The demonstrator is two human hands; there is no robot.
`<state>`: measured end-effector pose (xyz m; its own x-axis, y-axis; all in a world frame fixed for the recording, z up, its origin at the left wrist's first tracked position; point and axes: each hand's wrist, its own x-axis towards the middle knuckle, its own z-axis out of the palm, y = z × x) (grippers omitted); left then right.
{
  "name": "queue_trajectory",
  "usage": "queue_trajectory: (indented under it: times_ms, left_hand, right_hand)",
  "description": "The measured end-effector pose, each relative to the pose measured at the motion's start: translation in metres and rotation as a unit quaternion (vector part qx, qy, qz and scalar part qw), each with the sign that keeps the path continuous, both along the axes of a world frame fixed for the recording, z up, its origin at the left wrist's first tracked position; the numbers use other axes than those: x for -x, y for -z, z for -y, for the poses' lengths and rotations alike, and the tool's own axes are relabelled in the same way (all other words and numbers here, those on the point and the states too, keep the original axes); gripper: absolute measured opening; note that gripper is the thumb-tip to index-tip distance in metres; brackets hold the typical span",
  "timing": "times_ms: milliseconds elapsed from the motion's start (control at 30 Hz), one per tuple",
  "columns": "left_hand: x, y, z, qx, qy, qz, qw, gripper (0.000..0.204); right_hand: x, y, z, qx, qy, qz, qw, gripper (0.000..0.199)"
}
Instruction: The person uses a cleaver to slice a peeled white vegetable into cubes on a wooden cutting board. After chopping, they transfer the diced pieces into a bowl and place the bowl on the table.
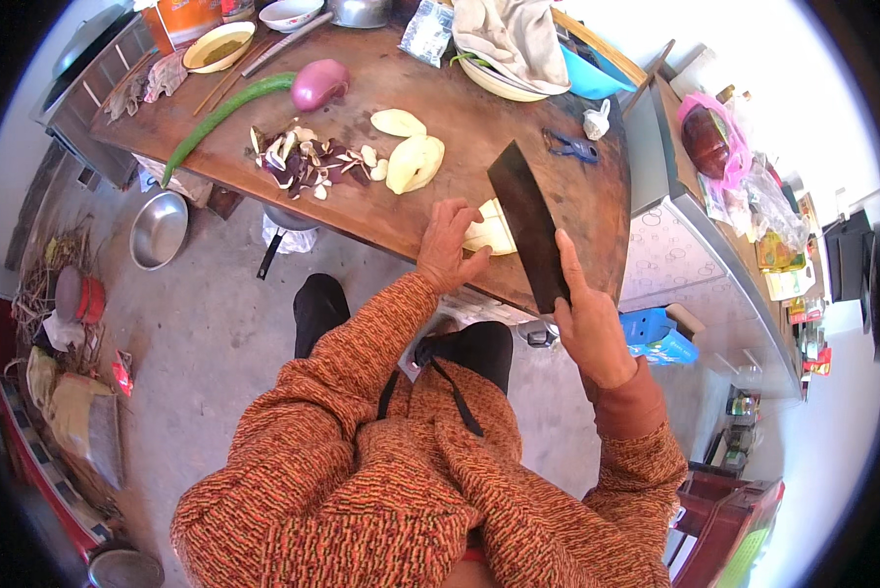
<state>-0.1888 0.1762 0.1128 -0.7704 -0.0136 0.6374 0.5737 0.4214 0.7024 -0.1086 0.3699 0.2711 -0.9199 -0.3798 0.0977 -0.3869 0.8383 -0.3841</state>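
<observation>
My right hand (590, 318) grips a dark, broad-bladed cleaver (530, 220), its blade upright along the right side of a pale yellow cut potato (492, 230). Fingers bent, my left hand (450, 243) holds that potato at the near edge of the wooden table (362, 220). Farther off lie peeled potato pieces (415, 165). Left of them is a heap of small white and dark purple pieces (308, 160), whose kind I cannot make out. Behind the heap are a round purple vegetable (319, 85) and a long, curved green vegetable (224, 110).
A blue clip-like object (570, 147) and a white garlic bulb (597, 120) lie at the right. A cloth-covered bowl (504, 78), a blue basin (597, 73) and a yellow bowl (219, 48) line the back. A metal basin (160, 231) sits below the table's left end.
</observation>
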Motion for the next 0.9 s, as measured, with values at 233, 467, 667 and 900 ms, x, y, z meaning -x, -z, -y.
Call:
queue_trajectory:
  times_ms: [233, 467, 667, 900]
  left_hand:
    - [0.001, -0.003, -0.003, 0.030, 0.012, 0.001, 0.999, 0.038]
    - [0.005, 0.002, 0.000, 0.061, 0.016, 0.027, 0.998, 0.037]
    - [0.003, -0.002, -0.004, 0.049, 0.020, 0.022, 0.998, 0.041]
    - [-0.006, 0.007, 0.005, 0.001, -0.015, 0.003, 1.000, 0.054]
  right_hand:
    - [-0.010, 0.012, 0.005, -0.043, -0.009, 0.026, 0.999, 0.083]
    - [-0.004, 0.026, 0.016, -0.095, -0.022, 0.020, 0.995, 0.083]
    - [0.025, 0.059, 0.005, -0.064, 0.007, 0.022, 0.998, 0.084]
    - [0.019, 0.019, 0.004, 0.054, 0.001, 0.000, 0.999, 0.083]
